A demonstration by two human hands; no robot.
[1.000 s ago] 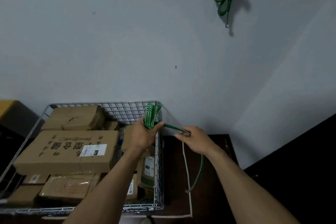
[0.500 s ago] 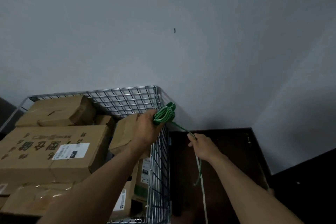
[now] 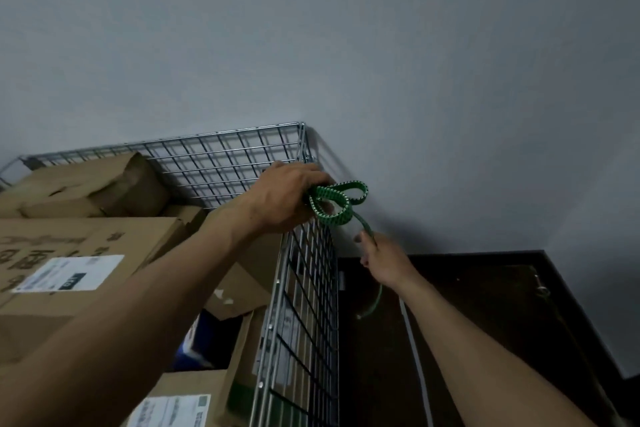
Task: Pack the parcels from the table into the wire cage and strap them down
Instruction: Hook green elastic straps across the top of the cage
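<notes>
At the cage's far right corner, the left hand (image 3: pixel 287 198) grips a looped bundle of green strap (image 3: pixel 341 199) right at the top rim of the wire cage (image 3: pixel 242 131), fingers curled round the loops. Just outside the mesh, below the bundle, the right hand (image 3: pixel 384 260) has its fingers pinching the single strand that runs off it. The strap's tail hangs past that hand, with its loose end over the dark table (image 3: pixel 485 305), fixed to nothing I can see.

Progress, as a judgement: packing looks done or nearly so. Brown parcels (image 3: pixel 86 253) fill the cage to about rim height. None sit on the visible part of the table, though much of it is out of frame. Strapping has barely begun: the strap is mostly coiled, nothing is stretched over the boxes and no end is anchored. Left to do: uncoil it, hook one end to the mesh, run it across the top and fix the far side.

Around: a grey wall (image 3: pixel 346 45) sits close behind the corner, so there is little room there. A white strip (image 3: pixel 415 357) lies along the table. A small metal hook (image 3: pixel 542 289) sits near the table's right edge, too small to be sure of. A blue item (image 3: pixel 195 340) shows between the boxes by the right mesh.

In the way: a torn box (image 3: pixel 242 295) leans on the right mesh beneath the left forearm. The back box (image 3: pixel 104 180) rises near the rim and may snag the strap.
</notes>
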